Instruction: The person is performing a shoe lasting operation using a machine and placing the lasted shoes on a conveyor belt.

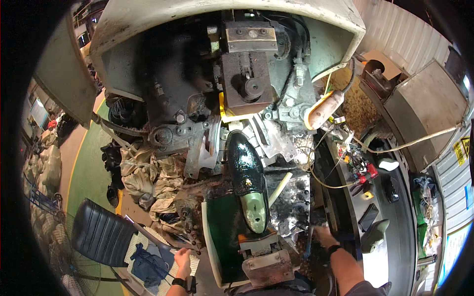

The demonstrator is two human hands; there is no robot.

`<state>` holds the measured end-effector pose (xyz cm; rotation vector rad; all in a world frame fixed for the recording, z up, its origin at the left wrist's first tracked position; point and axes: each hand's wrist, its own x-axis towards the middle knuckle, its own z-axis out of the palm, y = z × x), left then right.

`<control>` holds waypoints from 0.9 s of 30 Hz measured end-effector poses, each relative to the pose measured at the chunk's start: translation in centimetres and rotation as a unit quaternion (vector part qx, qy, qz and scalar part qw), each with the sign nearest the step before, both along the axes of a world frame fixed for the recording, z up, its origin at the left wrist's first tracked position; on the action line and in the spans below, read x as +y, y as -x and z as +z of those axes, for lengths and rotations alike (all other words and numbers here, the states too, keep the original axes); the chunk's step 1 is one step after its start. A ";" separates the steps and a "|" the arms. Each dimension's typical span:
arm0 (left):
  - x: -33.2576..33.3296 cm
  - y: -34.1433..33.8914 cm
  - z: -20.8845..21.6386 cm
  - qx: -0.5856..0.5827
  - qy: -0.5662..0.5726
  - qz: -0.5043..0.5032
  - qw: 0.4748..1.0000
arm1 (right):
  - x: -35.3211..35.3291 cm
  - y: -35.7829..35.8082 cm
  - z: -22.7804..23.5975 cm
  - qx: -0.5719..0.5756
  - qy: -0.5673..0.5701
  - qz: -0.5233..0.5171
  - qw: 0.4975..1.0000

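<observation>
A glossy black shoe upper [244, 158] is stretched over a green last [255, 212], toe pointing away from me, in the middle of the machine. Its toe lies between the curved metal plates [264, 138], under a dark machine block [247, 74]. My left hand [182, 260] is at the lower left, fingers curled, apart from the shoe; whether anything is inside them is hidden. To the right of the last, my right hand [324, 238] reaches down beside a blue upright part [309, 242]. Blur and shadow keep its fingers from showing clearly.
A worn metal pad [268, 266] stands just before the last's heel. An orange-white hand-held unit [324, 109] hangs at right on a cable. The right-hand bench carries a phone [368, 217] and another green last [376, 236]. A black chair [102, 233] stands left.
</observation>
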<state>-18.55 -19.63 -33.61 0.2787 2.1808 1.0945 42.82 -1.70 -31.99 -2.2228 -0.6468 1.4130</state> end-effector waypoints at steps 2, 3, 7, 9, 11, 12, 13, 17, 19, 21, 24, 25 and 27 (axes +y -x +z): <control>0.3 -2.0 -1.5 -0.085 -0.030 -0.050 0.995 | -1.5 2.2 -4.3 0.335 -0.048 -0.110 0.935; 0.9 -3.2 -1.8 -0.157 -0.019 -0.084 0.984 | -2.9 2.3 -4.9 0.215 -0.055 -0.095 0.970; 3.0 -5.7 -1.4 -0.127 -0.025 -0.094 0.987 | -3.9 3.0 -4.8 0.226 -0.044 -0.150 0.962; 2.9 -5.1 -0.7 -0.115 0.008 -0.094 0.989 | -3.8 1.2 -3.0 0.112 -0.158 0.025 0.981; 2.6 -3.7 0.6 -0.054 0.073 -0.114 0.989 | -3.2 -0.3 -1.1 0.109 -0.164 -0.032 0.980; 2.6 -3.6 1.4 -0.079 0.064 -0.129 0.986 | -2.0 -0.8 0.0 0.156 -0.102 -0.174 0.967; 2.7 -3.7 2.7 0.040 0.027 -0.061 0.997 | -1.6 -1.4 1.7 0.154 -0.131 -0.146 0.969; 6.8 -6.7 12.0 0.088 -0.244 -0.034 0.965 | 3.2 1.2 10.5 0.171 -0.288 0.004 0.942; 9.8 -10.1 18.4 0.087 -0.287 -0.144 0.943 | 4.3 5.3 15.1 0.184 -0.408 0.042 0.893; 13.0 -14.6 24.0 0.010 -0.343 -0.198 0.918 | 5.3 9.1 19.0 0.176 -0.400 0.119 0.891; 16.8 -21.2 29.9 0.067 -0.353 -0.318 0.877 | 4.9 14.1 21.9 0.073 -0.359 0.279 0.888; 16.7 -23.1 30.9 0.012 -0.324 -0.338 0.884 | 4.5 14.6 22.6 -0.031 -0.387 0.346 0.854; 17.7 -26.1 31.7 0.268 -0.282 -0.308 0.868 | 4.0 15.2 23.2 -0.092 -0.433 0.323 0.837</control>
